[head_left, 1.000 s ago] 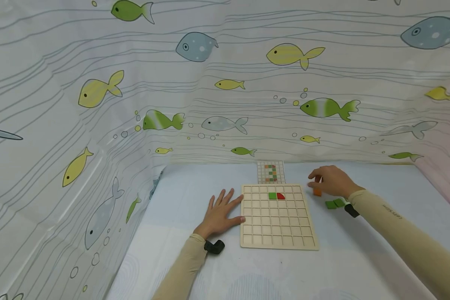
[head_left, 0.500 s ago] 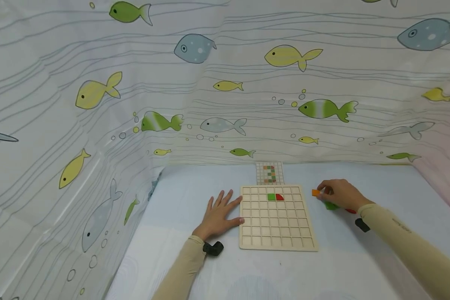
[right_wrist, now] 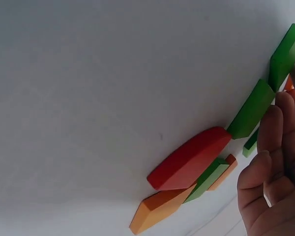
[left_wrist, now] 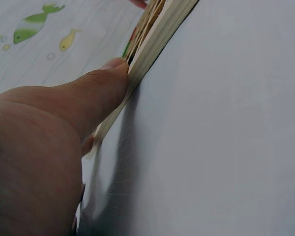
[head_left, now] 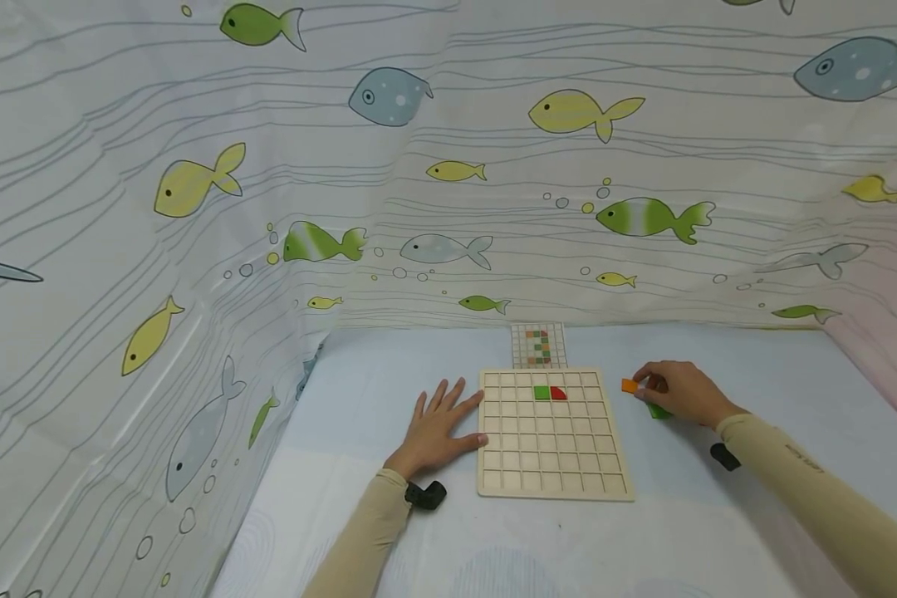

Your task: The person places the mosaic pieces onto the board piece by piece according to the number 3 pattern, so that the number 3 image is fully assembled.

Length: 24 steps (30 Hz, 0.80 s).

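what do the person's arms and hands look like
The snug beige left sleeve and matching right sleeve reach the wrists; the right has dark lettering, too small to read. A black device shows at the left wrist, another at the right. The left hand and right hand wear no gloves.

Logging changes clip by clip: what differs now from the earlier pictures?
The right hand has moved right and slightly nearer, and now appears to pinch the orange block it was over a second ago. It now hides more of the green blocks. Unchanged: the left hand at the left edge of the board, the green square and red piece on it, and the card.
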{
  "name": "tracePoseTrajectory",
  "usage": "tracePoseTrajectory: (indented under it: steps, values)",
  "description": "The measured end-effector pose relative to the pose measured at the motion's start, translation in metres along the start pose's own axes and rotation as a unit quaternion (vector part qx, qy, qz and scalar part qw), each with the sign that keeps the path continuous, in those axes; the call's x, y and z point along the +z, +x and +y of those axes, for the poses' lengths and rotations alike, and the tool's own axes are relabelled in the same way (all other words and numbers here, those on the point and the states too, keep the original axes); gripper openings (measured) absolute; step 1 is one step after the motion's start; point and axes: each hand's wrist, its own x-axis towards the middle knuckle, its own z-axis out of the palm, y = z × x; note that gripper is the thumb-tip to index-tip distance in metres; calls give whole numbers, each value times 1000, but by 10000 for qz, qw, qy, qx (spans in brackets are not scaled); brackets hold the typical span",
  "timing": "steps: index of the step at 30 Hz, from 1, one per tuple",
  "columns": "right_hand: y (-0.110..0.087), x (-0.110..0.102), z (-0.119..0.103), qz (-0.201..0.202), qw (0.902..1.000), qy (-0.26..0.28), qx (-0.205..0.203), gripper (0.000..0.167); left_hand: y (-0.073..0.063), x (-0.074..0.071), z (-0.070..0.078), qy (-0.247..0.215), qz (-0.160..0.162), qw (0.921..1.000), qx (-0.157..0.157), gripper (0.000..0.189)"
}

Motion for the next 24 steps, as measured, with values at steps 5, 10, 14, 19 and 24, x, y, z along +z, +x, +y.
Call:
tracePoseTrajectory:
  steps: [5,10,14,19,24]
  values:
    - [2,3,-2,60,10000,-75,-4,21,-1,0,0,3,20,10000,-17,78]
    - [3,5,-1,104,9999,-47,-66,23,0,1,-1,-9,15,10000,-38,78]
    - [2,4,0,172,9998,37,-95,26,0,2,-2,20,5,10000,-58,78]
    - [4,2,-2,217,9997,118,-21,28,2,3,-2,64,-36,9999,-74,78]
    - [10,2,-9,189,9996,159,122,28,2,3,-3,68,-4,10000,-68,78]
